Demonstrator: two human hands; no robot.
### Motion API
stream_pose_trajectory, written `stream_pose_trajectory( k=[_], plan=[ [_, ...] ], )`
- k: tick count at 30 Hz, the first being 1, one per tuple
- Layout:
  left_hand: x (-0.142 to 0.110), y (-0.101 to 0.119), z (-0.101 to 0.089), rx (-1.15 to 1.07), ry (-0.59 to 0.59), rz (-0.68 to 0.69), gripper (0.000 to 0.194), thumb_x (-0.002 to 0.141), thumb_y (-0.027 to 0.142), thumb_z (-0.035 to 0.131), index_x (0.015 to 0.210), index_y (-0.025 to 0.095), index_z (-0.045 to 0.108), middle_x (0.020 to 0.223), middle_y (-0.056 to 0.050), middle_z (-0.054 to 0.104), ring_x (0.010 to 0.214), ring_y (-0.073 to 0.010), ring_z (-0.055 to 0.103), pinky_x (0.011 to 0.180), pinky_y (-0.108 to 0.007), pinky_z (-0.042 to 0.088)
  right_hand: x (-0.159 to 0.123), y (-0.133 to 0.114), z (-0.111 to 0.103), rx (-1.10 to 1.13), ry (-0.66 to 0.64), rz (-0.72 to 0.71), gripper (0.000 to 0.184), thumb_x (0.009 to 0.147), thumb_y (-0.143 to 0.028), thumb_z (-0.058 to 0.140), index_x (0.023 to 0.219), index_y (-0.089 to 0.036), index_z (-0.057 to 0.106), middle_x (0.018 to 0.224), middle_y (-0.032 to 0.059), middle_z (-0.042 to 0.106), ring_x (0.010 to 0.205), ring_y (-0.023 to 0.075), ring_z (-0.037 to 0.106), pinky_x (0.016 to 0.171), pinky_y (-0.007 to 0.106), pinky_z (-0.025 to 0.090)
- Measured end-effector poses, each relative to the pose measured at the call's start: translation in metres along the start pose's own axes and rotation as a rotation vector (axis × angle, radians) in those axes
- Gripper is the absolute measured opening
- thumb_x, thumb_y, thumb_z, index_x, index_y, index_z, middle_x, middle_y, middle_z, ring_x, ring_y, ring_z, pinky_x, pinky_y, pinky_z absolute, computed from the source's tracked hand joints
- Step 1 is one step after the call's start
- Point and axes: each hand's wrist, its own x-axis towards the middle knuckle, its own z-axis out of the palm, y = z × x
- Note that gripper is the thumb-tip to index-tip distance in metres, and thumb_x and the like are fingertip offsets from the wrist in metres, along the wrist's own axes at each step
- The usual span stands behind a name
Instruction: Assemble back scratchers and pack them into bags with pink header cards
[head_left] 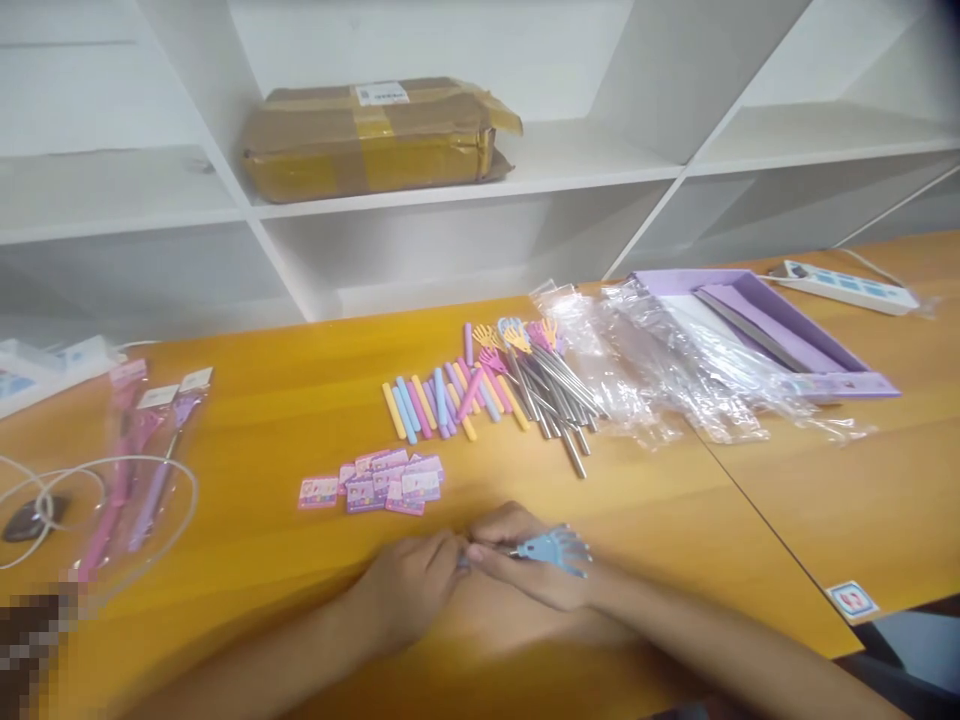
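My right hand (525, 572) is closed around the metal rod of a back scratcher with a light blue, hand-shaped head (556, 550) that points right. Against it, my left hand (412, 580) is closed on the other end, where a bit of blue-grey handle shows between the fingers. Most of the rod is hidden by my hands. Beyond them lie several paper cards (375, 487) in pink and purple. Further back are loose coloured handle tubes (440, 395) and a pile of metal-rod back scratchers (555, 385) with yellow, pink and blue heads.
Clear plastic bags (660, 370) overlap a purple box (847, 350) at right, near a power strip (847, 288). Bagged back scratchers (154, 480) and a white cable (191, 490) lie at left. A cardboard box (367, 140) sits on the white shelf.
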Motion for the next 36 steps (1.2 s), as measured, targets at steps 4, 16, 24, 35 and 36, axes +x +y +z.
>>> stream_pose_trajectory(
  k=[4, 16, 24, 35, 36],
  plan=[
    [-0.001, -0.004, -0.003, 0.340, 0.102, 0.166, 0.030, 0.114, 0.023, 0.036, 0.089, 0.021, 0.053, 0.072, 0.000, 0.058, 0.058, -0.0176, 0.052, 0.053, -0.032, 0.032, -0.002, -0.010, 0.007, -0.001, -0.010, 0.080, 0.054, 0.108, -0.057, 0.047, 0.070, -0.019, 0.040, 0.071, -0.0038, 0.033, 0.066, 0.0107, 0.033, 0.061, 0.027, 0.028],
    [-0.004, -0.030, -0.074, 0.409, -0.150, 0.101, 0.044, 0.116, 0.040, 0.026, 0.089, 0.023, 0.057, 0.072, 0.000, 0.066, 0.060, -0.0184, 0.060, 0.056, -0.030, 0.037, -0.043, -0.034, -0.009, -0.088, 0.333, 0.050, 0.057, 0.112, -0.057, 0.033, 0.066, -0.023, 0.030, 0.062, -0.0013, 0.032, 0.056, 0.0148, 0.032, 0.055, 0.032, 0.027],
    [0.001, -0.075, -0.143, 0.248, -0.021, -0.864, 0.039, 0.109, 0.046, 0.031, 0.128, 0.019, 0.053, 0.095, -0.010, 0.072, 0.080, -0.0285, 0.070, 0.074, -0.038, 0.052, -0.066, -0.049, -0.119, -0.127, 0.590, -0.014, 0.057, 0.106, -0.058, 0.052, 0.061, -0.024, 0.050, 0.069, 0.0064, 0.057, 0.062, 0.0209, 0.052, 0.062, 0.039, 0.044],
    [0.080, -0.085, -0.108, 0.294, -0.028, -0.695, 0.034, 0.105, 0.030, 0.043, 0.130, 0.018, 0.064, 0.118, -0.014, 0.058, 0.097, -0.0275, 0.068, 0.089, -0.040, 0.053, 0.036, -0.067, -0.191, -1.145, 0.783, 0.427, 0.047, 0.102, -0.063, 0.053, 0.077, -0.024, 0.050, 0.062, 0.0017, 0.056, 0.053, 0.0160, 0.042, 0.055, 0.032, 0.030],
    [0.080, -0.085, -0.106, 0.272, -0.006, -0.670, 0.032, 0.105, 0.028, 0.044, 0.129, 0.018, 0.064, 0.117, -0.014, 0.058, 0.100, -0.0274, 0.068, 0.091, -0.040, 0.053, 0.043, -0.061, -0.193, -1.177, 0.774, 0.475, 0.044, 0.104, -0.060, 0.050, 0.082, -0.023, 0.053, 0.066, 0.0031, 0.059, 0.054, 0.0166, 0.044, 0.056, 0.032, 0.029]
  ],
)
